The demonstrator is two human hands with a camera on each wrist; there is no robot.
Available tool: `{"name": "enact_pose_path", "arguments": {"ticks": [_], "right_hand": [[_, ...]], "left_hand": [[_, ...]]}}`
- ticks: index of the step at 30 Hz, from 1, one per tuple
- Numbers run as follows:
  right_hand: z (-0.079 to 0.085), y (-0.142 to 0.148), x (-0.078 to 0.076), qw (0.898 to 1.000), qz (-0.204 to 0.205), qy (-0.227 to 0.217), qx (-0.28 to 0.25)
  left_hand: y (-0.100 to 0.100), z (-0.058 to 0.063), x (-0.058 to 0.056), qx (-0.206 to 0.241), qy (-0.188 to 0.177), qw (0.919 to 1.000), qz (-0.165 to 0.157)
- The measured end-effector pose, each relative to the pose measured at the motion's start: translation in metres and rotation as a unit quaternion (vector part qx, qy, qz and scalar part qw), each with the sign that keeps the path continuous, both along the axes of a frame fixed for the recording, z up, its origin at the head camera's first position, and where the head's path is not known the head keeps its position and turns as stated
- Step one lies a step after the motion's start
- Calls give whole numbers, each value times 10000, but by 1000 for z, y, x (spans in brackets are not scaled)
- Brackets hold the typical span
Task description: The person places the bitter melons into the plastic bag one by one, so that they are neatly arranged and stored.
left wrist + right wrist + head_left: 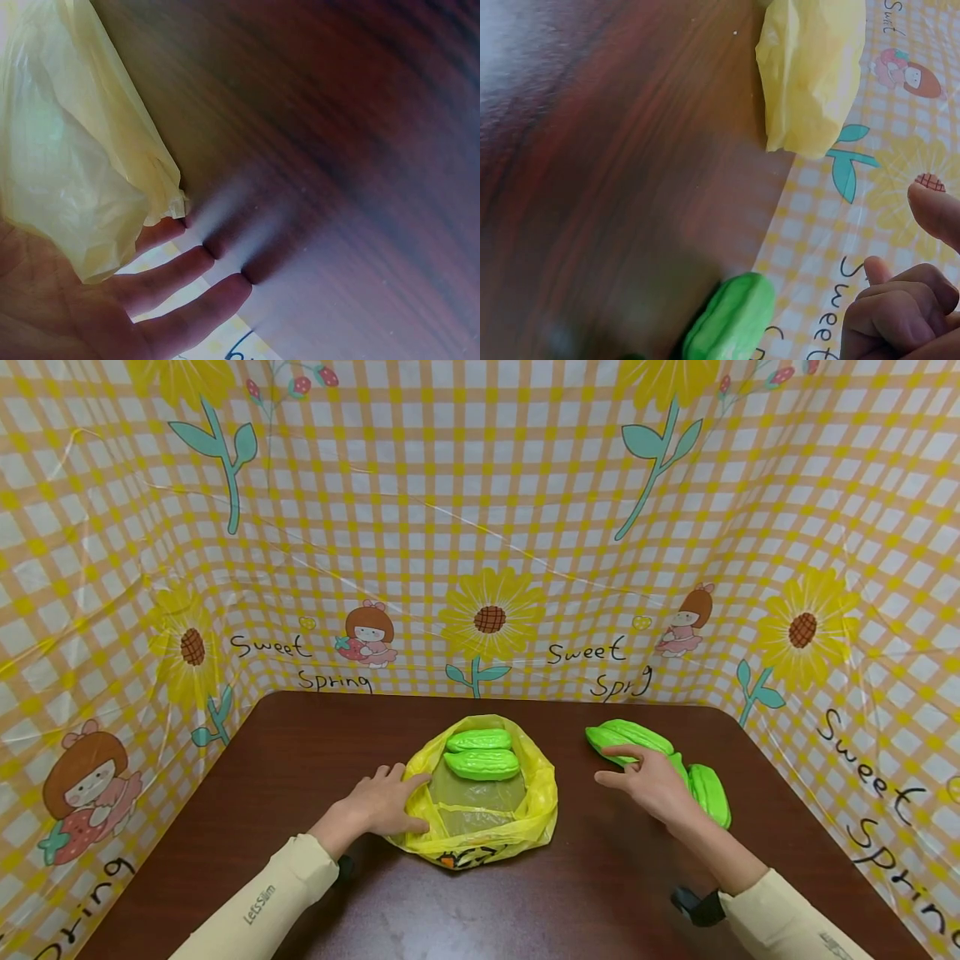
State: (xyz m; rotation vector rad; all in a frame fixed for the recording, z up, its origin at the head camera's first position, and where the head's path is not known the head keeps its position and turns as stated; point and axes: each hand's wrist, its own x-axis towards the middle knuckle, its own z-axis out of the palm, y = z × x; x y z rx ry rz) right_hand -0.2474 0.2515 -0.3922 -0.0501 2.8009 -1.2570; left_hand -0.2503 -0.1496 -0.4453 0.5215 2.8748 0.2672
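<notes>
A yellow plastic bag [542, 793] stands with its mouth spread wide in the head view. Inside lie two bright green, ridged, elongated gourd-like pieces [482, 766], side by side at the far end. My left hand [378, 802] is at the bag's left rim, fingers extended; in the left wrist view the bag's side [75, 172] drapes over the palm and the fingertips reach the table. To the right, my right hand [656, 787] hovers over more green gourd-like pieces [708, 795], partly hiding them. Its thumb and index finger are apart, holding nothing.
The dark brown wooden table [315, 735] carries the bag and the green pieces. A checked yellow cloth [420, 527] with sunflowers hangs behind and along both sides. A black wrist device [697, 906] sits below my right sleeve.
</notes>
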Motion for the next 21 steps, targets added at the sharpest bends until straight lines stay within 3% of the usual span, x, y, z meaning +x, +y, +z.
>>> {"name": "enact_pose_path", "arguments": {"ticks": [9,21], "right_hand": [[-1,18,12,9999,-99,128,53],[-9,44,25,9985,-546,-11,9]], "left_hand": [[1,0,0,-15,-28,10000,26],[1,1,1,-14,-2,10000,28]]}}
